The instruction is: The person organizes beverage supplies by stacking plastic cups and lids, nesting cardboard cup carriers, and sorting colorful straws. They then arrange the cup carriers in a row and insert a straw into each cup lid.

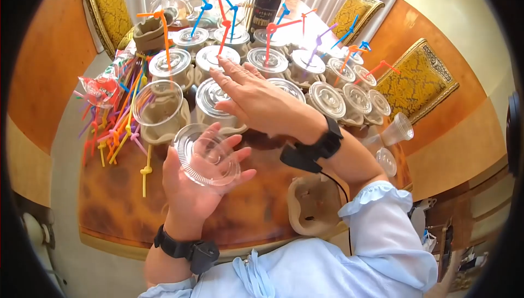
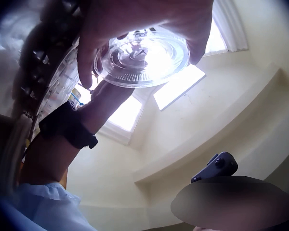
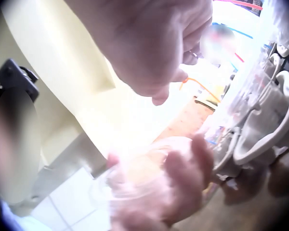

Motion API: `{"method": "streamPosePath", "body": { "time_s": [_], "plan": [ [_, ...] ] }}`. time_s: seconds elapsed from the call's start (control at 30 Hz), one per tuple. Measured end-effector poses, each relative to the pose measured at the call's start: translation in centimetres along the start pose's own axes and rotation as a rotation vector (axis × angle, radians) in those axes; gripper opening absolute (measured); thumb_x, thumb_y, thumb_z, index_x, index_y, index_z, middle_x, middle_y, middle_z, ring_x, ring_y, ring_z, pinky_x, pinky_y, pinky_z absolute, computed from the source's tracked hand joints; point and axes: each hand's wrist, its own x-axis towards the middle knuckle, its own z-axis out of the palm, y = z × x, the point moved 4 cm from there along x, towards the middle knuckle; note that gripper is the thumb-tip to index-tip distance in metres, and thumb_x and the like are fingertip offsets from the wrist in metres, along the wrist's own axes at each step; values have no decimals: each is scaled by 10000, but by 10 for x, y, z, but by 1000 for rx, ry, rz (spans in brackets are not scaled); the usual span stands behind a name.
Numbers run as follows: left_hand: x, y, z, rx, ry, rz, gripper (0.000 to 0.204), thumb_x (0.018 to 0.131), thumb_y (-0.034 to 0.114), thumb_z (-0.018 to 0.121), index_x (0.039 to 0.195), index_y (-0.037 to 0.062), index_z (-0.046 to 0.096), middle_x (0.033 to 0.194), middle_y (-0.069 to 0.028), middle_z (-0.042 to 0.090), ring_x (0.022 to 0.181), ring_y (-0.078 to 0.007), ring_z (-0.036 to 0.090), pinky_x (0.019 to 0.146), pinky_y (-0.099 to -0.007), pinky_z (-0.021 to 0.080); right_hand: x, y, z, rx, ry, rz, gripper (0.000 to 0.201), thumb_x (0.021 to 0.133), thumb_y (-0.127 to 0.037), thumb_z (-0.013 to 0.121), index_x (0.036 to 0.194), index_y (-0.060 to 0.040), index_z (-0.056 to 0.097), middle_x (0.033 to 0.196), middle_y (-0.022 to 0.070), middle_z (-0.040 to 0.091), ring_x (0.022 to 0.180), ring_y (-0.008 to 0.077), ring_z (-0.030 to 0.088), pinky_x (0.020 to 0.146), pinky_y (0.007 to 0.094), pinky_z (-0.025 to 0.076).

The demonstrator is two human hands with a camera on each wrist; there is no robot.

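My left hand [image 1: 191,189] holds a clear plastic cup lid [image 1: 207,155], palm up, with the thumb at one edge and the fingers spread behind it. In the left wrist view the same lid [image 2: 142,60] sits between thumb and fingers. My right hand [image 1: 262,98] is held out above and beyond the lid, fingers extended and pointing up-left, with nothing in its grasp. Beneath it in the head view are lidded clear cups [image 1: 214,98] in cardboard carriers. Left of these, a lidless clear cup [image 1: 158,103] stands in a carrier.
Several lidded cups with knotted straws [image 1: 267,60] fill the table's far side. Colourful loose straws [image 1: 123,117] lie at left. An upturned-looking carrier [image 1: 314,205] sits near my right arm, with a tilted cup [image 1: 398,127] at the right edge. A dark bottle [image 1: 266,6] stands behind.
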Motion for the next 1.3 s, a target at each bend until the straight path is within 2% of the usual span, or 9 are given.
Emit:
{"method": "streamPosePath", "body": {
  "time_s": [0.07, 0.1, 0.17, 0.33, 0.5, 0.63, 0.8, 1.07, 1.3],
  "plan": [
    [1, 6, -1, 14, -7, 37, 916, 747, 672, 560, 1395, 93, 270, 1325, -201, 413, 1203, -387, 439, 978, -595, 357, -4, -21, -12, 263, 16, -84, 681, 850, -322, 614, 1404, -60, 316, 1391, 284, 323, 1239, 423, 398, 1011, 432, 369],
    [0, 7, -2, 23, -3, 48, 915, 748, 683, 548, 1394, 94, 276, 1328, -197, 411, 1208, -378, 437, 992, -577, 355, -7, -35, -13, 461, -183, 30, 833, 746, -343, 724, 1415, -80, 302, 1409, 259, 311, 1234, 405, 411, 989, 429, 394],
    [1, 5, -2, 24, 4, 62, 930, 754, 715, 511, 1396, 88, 267, 1346, -188, 397, 1227, -330, 423, 1020, -491, 354, -9, -51, -3, 421, -201, -207, 959, 650, -334, 797, 1428, -107, 285, 1409, 245, 318, 1231, 398, 420, 974, 424, 410],
    [-2, 12, -2, -69, -70, 106, 924, 777, 728, 466, 1389, 68, 258, 1335, -172, 406, 1236, -313, 404, 1001, -464, 366, 8, -54, -7, 519, -229, -140, 910, 620, -286, 806, 1392, -96, 365, 1375, 215, 381, 1211, 368, 447, 985, 412, 397],
    [-15, 49, -18, 232, 406, 717, 661, 895, 594, 410, 1293, 68, 382, 1262, -90, 423, 1130, -208, 420, 969, -366, 319, 59, -23, -15, 279, -2, -146, 807, 625, -276, 805, 1335, -108, 460, 1331, 197, 447, 1215, 347, 454, 989, 413, 384],
    [-18, 72, -20, 351, 570, 1006, 494, 958, 485, 362, 1235, 81, 429, 1206, -49, 434, 1104, -147, 389, 979, -346, 274, 94, -18, 14, 184, -132, -91, 797, 655, -369, 795, 1334, -113, 466, 1372, 236, 400, 1229, 377, 445, 997, 417, 384],
    [-11, 75, -25, 414, 536, 828, 746, 945, 541, 318, 1451, 14, 163, 1515, -106, 183, 1403, -199, 132, 1090, -357, 118, 114, -21, 45, 206, -261, -91, 791, 667, -409, 785, 1326, -98, 480, 1377, 266, 386, 1252, 382, 424, 1003, 419, 378],
    [-5, 75, -27, 413, 498, 773, 740, 943, 545, 320, 1444, 15, 198, 1502, -97, 227, 1387, -183, 184, 1082, -350, 150, 108, -20, 60, 157, -384, -51, 742, 774, -470, 669, 1368, -100, 422, 1399, 285, 341, 1281, 415, 367, 1022, 412, 357],
    [-1, 67, -34, 600, 536, 769, 660, 977, 473, 287, 1461, 39, 169, 1528, -69, 170, 1392, -156, 148, 1088, -335, 138, 92, -38, 69, -44, -271, -237, 576, 907, -437, 497, 1411, -197, 354, 1392, 354, 277, 1338, 444, 235, 1074, 495, 260]
  ]
}}
